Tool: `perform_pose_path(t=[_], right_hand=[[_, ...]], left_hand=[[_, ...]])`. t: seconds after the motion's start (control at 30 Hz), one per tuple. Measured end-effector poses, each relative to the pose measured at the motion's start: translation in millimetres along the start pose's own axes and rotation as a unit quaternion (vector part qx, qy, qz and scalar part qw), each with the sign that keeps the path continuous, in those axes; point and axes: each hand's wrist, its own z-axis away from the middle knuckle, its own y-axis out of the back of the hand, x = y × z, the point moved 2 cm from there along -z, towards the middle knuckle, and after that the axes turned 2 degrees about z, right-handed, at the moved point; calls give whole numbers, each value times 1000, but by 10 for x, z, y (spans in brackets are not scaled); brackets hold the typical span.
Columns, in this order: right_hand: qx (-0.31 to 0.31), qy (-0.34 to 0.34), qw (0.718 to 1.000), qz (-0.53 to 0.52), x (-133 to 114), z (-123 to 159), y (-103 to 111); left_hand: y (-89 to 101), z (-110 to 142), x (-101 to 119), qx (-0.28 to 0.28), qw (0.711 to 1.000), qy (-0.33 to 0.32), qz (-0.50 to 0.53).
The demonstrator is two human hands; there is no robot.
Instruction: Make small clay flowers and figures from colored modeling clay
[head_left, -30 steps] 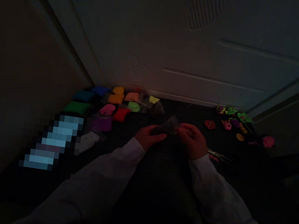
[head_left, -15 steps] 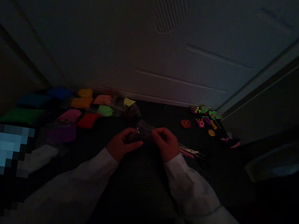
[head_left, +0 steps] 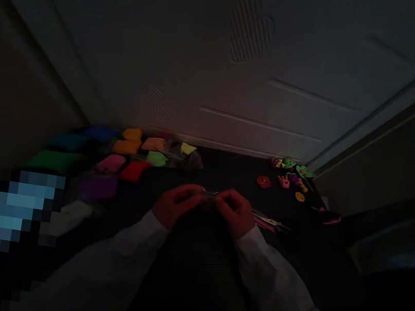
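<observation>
Between my two hands, over the middle of the dark table [head_left: 192, 257], is a small clear plastic bag [head_left: 208, 194]. My left hand [head_left: 176, 204] pinches its left end, thumb against fingers. At the other end my right hand [head_left: 236, 213] grips it the same way. The bag looks folded or drawn flat, with a faint shine along its top; dim light hides whatever is inside. Just right of my right hand lie scissors [head_left: 271, 221] with pink strips [head_left: 263, 224] beside them.
Several coloured clay packs, among them a red pack [head_left: 135, 170] and a purple pack [head_left: 97, 187], lie at the left. Small clay figures, including a red piece [head_left: 264, 181] and a pink piece [head_left: 283, 181], sit at the back right. A white panel [head_left: 190, 59] rises behind the table.
The view has shifted, so the surroundings appear lower and further right. My hands have turned the bag; it stood up between them before and now shows as a narrow strip.
</observation>
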Motion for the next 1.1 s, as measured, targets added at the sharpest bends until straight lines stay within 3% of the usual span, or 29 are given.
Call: perform_pose_path(t=[0.33, 0.5, 0.87, 1.1], right_hand=[[-28, -11, 1000, -4, -16, 36, -77], [-33, -17, 999, -17, 21, 31, -85], [-67, 10, 996, 62, 8, 37, -108], [-37, 1, 999, 37, 33, 14, -85]], left_hand=[[-18, 40, 36, -36, 999, 26, 19], [3, 36, 72, -29, 997, 8, -72], [4, 52, 45, -66, 974, -70, -206], [48, 3, 55, -45, 975, -40, -214]])
